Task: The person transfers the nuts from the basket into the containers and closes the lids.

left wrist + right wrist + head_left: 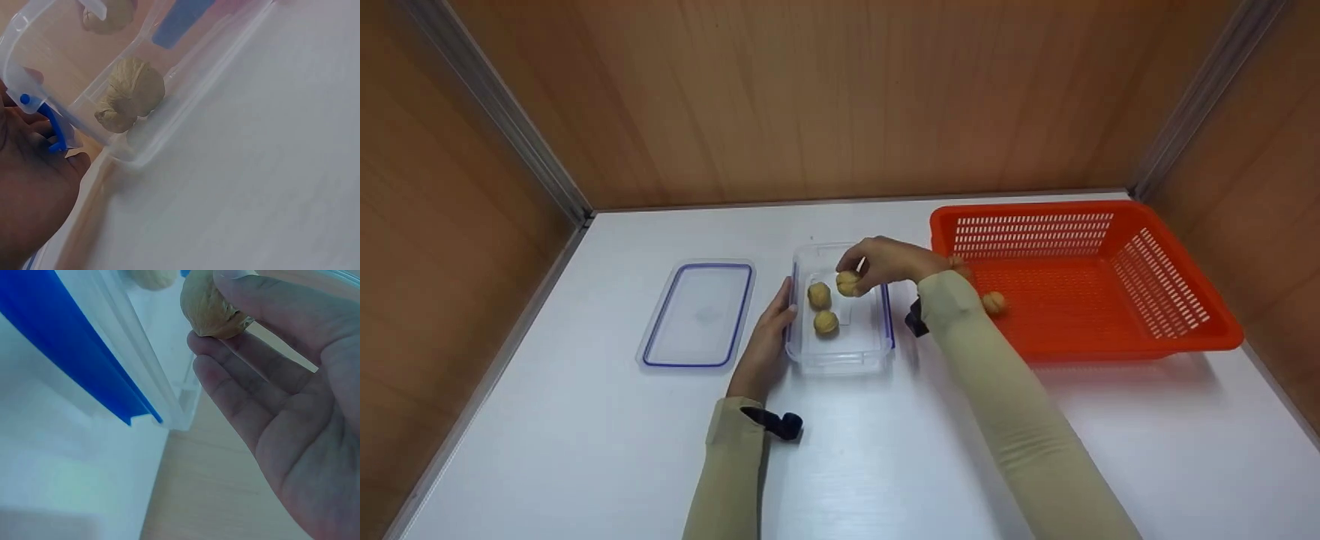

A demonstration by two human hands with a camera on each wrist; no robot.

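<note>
At the centre of the head view, the right hand (pixel 885 262) pinches a walnut (pixel 847 283) in its curled fingers (pixel 236 304), holding it over the clear container (pixel 877 341) on the white counter (pixel 585 435). Two more walnuts (pixel 819 295) lie inside. The left hand (pixel 765 345) rests against the container's left wall with fingers straight and relaxed. A lid (pixel 697 315) lies just left; an orange basket (pixel 1185 330) with one walnut (pixel 994 302) sits at the right.
</note>
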